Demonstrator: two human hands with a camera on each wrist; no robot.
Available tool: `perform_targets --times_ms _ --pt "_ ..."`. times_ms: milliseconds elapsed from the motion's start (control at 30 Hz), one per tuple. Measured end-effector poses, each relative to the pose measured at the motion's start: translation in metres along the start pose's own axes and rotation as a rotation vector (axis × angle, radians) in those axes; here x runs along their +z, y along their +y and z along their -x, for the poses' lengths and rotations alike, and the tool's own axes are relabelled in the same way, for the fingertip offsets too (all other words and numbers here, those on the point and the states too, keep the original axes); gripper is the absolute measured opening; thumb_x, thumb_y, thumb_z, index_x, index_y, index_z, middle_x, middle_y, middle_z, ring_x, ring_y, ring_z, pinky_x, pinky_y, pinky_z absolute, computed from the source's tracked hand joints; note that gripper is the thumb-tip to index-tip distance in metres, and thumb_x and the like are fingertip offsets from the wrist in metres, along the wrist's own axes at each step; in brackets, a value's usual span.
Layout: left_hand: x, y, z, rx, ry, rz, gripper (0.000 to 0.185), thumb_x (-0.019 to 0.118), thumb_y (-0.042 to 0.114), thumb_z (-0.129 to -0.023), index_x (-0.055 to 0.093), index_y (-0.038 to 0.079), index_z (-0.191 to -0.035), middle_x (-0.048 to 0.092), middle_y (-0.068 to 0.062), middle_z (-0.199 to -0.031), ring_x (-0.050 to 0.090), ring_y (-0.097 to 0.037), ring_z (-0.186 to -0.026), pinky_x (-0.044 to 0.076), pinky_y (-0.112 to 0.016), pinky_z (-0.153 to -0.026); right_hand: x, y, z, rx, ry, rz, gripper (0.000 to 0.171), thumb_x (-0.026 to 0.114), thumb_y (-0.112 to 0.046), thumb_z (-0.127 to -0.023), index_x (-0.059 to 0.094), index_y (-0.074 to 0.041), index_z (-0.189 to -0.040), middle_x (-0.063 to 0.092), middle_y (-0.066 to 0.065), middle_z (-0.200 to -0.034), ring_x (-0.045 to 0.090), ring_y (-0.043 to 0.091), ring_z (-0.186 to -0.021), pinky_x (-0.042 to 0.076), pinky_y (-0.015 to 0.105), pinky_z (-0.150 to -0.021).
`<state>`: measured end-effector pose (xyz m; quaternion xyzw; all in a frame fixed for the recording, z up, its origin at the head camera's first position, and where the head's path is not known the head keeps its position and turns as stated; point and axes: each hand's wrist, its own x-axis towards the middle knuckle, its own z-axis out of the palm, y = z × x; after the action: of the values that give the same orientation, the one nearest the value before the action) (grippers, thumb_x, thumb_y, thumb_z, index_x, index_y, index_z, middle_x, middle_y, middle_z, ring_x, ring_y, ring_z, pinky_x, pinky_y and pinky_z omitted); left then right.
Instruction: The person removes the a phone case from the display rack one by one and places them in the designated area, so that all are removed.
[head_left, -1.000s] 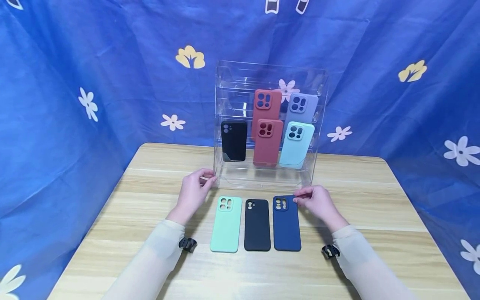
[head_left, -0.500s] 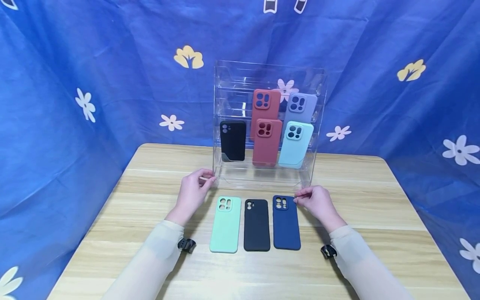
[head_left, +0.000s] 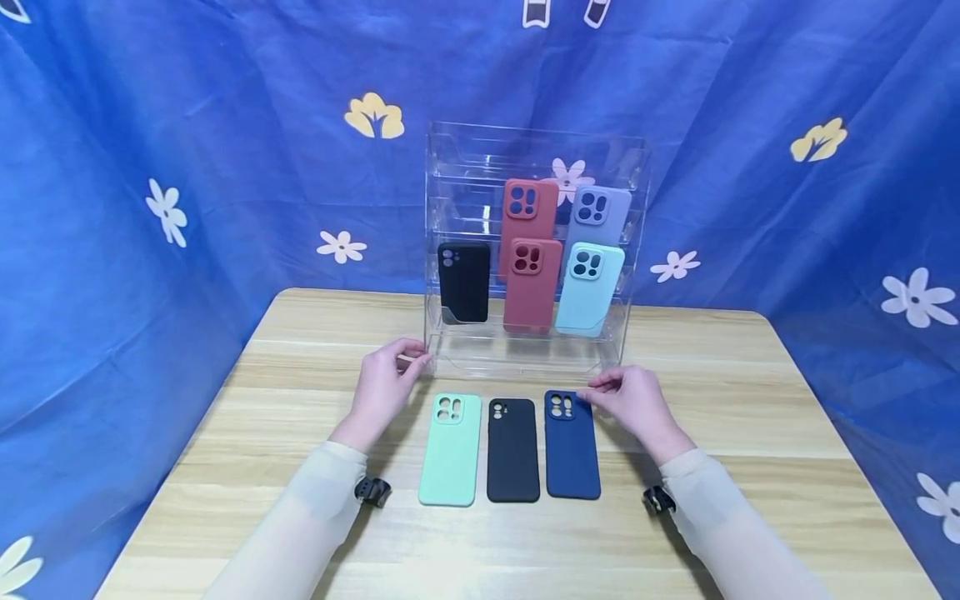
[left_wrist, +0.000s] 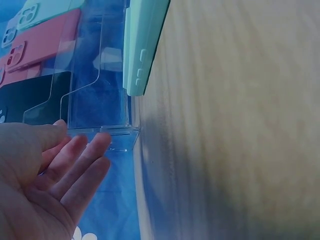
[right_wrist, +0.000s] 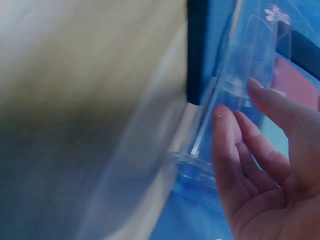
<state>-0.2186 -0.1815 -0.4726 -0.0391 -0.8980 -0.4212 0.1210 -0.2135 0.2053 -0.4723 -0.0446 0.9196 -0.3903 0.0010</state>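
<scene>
Three phone cases lie in a row on the wooden table [head_left: 750, 400]: mint [head_left: 450, 450], black [head_left: 513, 450] and navy [head_left: 572, 446]. Behind them stands a clear acrylic rack [head_left: 525, 360]. My left hand [head_left: 408, 360] touches the rack's front left corner with loosely straight fingers; in the left wrist view the left hand [left_wrist: 80, 137] meets the rack's base lip [left_wrist: 117, 131] beside the mint case [left_wrist: 142, 45]. My right hand [head_left: 592, 390] hovers at the navy case's top right corner, fingers relaxed. In the right wrist view the right hand [right_wrist: 240, 105] is empty beside the navy case [right_wrist: 196, 50].
The rack holds a black case [head_left: 464, 282], two red cases [head_left: 531, 283], a light blue case [head_left: 588, 287] and a lavender case [head_left: 603, 212]. A blue flowered cloth [head_left: 150, 125] hangs behind and around the table.
My right hand has shifted slightly left, over the navy case's top corner. The left hand stays at the rack's corner.
</scene>
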Motion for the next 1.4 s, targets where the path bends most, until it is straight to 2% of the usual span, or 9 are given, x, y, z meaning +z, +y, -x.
perform_targets --times_ms 200,367,567,700,933,1133,1200,1400 --pt "0.0 0.0 -0.002 0.001 -0.001 0.003 0.023 0.071 0.019 -0.099 0.071 0.004 -0.116 0.076 -0.015 -0.108 0.077 -0.029 -0.088 0.066 -0.044 -0.083 -0.018 -0.02 -0.006 -0.117 0.113 0.037 0.021 0.087 -0.027 -0.085 0.08 -0.01 -0.095 0.077 0.004 -0.082 0.067 0.012 -0.069 0.058 0.02 -0.062" --pt "0.001 0.0 -0.002 -0.006 -0.015 0.003 0.024 0.071 0.02 -0.099 0.071 0.003 -0.117 0.076 -0.016 -0.109 0.077 -0.029 -0.088 0.066 -0.043 -0.083 -0.041 -0.037 -0.014 -0.195 0.212 0.048 0.022 0.085 -0.022 -0.087 0.078 -0.007 -0.102 0.075 0.006 -0.084 0.065 0.017 -0.071 0.055 0.018 -0.06" --pt "0.002 -0.001 0.0 -0.021 -0.027 -0.002 0.026 0.07 0.021 -0.1 0.07 0.004 -0.119 0.075 -0.016 -0.111 0.077 -0.029 -0.09 0.066 -0.044 -0.084 -0.064 -0.054 -0.029 -0.316 0.372 0.048 0.023 0.087 -0.016 -0.085 0.079 -0.006 -0.104 0.076 0.007 -0.092 0.066 0.015 -0.072 0.052 0.009 -0.062" --pt "0.001 -0.001 0.001 -0.023 -0.032 -0.001 0.025 0.07 0.02 -0.1 0.07 0.004 -0.119 0.075 -0.016 -0.111 0.077 -0.029 -0.09 0.066 -0.044 -0.085 -0.074 -0.06 -0.038 -0.359 0.447 0.034 0.023 0.087 -0.011 -0.084 0.079 -0.005 -0.105 0.076 0.009 -0.093 0.067 0.013 -0.072 0.053 0.007 -0.066" --pt "0.0 0.0 -0.001 -0.023 -0.026 0.004 0.025 0.07 0.02 -0.1 0.07 0.004 -0.119 0.076 -0.016 -0.111 0.077 -0.028 -0.089 0.066 -0.043 -0.083 -0.084 -0.067 -0.053 -0.368 0.489 0.043 0.025 0.084 -0.008 -0.086 0.078 -0.004 -0.111 0.076 0.013 -0.098 0.071 0.02 -0.076 0.055 0.009 -0.074" --pt "0.0 0.0 -0.001 -0.026 -0.028 0.008 0.025 0.069 0.02 -0.1 0.07 0.004 -0.119 0.076 -0.016 -0.111 0.077 -0.029 -0.09 0.066 -0.043 -0.084 -0.09 -0.072 -0.064 -0.359 0.506 0.068 0.03 0.083 -0.011 -0.088 0.077 -0.008 -0.118 0.074 0.012 -0.106 0.075 0.025 -0.081 0.063 0.032 -0.079" --pt "0.0 -0.001 0.0 -0.026 -0.032 0.011 0.025 0.069 0.02 -0.1 0.07 0.004 -0.119 0.075 -0.016 -0.111 0.077 -0.03 -0.091 0.066 -0.043 -0.084 -0.092 -0.073 -0.067 -0.357 0.496 0.065 0.032 0.082 -0.011 -0.089 0.076 -0.009 -0.121 0.073 0.012 -0.111 0.075 0.026 -0.082 0.064 0.039 -0.076" --pt "0.0 0.0 0.0 -0.02 -0.016 0.003 0.024 0.07 0.021 -0.1 0.071 0.004 -0.117 0.076 -0.015 -0.109 0.077 -0.028 -0.088 0.066 -0.043 -0.083 -0.092 -0.077 -0.074 -0.356 0.436 0.056 0.034 0.078 -0.012 -0.093 0.073 -0.011 -0.127 0.07 0.012 -0.118 0.076 0.026 -0.086 0.065 0.043 -0.078"
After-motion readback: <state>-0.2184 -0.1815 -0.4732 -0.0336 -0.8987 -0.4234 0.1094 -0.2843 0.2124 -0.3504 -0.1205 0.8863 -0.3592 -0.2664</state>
